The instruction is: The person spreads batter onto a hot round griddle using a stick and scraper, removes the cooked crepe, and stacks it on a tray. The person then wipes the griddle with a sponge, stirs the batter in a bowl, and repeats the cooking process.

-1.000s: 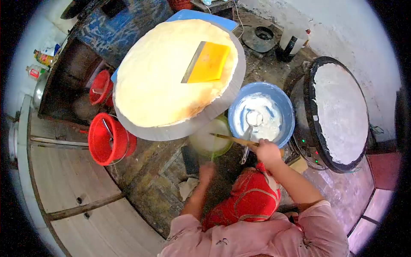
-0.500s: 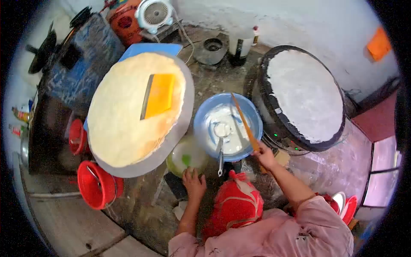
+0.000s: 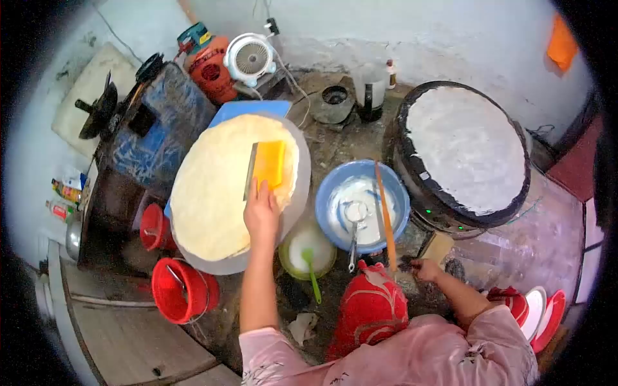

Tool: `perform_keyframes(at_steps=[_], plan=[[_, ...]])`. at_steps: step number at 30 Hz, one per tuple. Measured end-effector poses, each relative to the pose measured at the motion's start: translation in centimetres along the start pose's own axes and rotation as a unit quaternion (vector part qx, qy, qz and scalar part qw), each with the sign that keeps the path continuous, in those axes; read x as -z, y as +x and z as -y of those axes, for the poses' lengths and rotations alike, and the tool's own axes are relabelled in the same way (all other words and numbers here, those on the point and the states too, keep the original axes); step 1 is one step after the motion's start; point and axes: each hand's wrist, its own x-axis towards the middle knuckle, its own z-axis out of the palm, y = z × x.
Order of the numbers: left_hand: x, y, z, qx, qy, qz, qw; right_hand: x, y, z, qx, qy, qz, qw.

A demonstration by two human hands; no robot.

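Yellow plastic is catching the light on the scraper [image 3: 270,162], which is lying at ten o'clock on the pale round flatbread [image 3: 209,183]. The left hand [image 3: 262,209] is resting its fingertips on the scraper's near end; the thumb is hiding from view, so whether it is gripping is staying unclear. At four o'clock the right hand [image 3: 426,270] is partly curling beside a small dark object [image 3: 405,262] too indistinct to name; a hold cannot be told. A wooden spatula [image 3: 387,219] is lying across the blue basin [image 3: 327,193] at three o'clock. A white plate [image 3: 534,314] is partly covering a red one [image 3: 552,318]. The stained surface [image 3: 338,140] is carrying a white-coated griddle [image 3: 467,151] at two o'clock, while a fan [image 3: 250,59] is standing at eleven, before the scuffed wall [image 3: 444,32].
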Motion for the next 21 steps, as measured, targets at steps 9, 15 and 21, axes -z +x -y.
perform_keyframes(at_steps=[9,15,21], plan=[[-5.5,3.1,3.1,-0.066,0.157,0.144,0.975,1.2,-5.5,-1.4,0.099,-0.027,-0.058,0.993],[2.5,4.0,-1.8,-0.115,0.063,-0.053,0.990,7.3,-10.7,5.4,0.053,-0.013,-0.131,0.990],[5.6,-2.0,-13.2,-0.301,-0.005,-0.030,0.953,14.9,-17.0,15.0,0.350,-0.009,-0.443,0.825]])
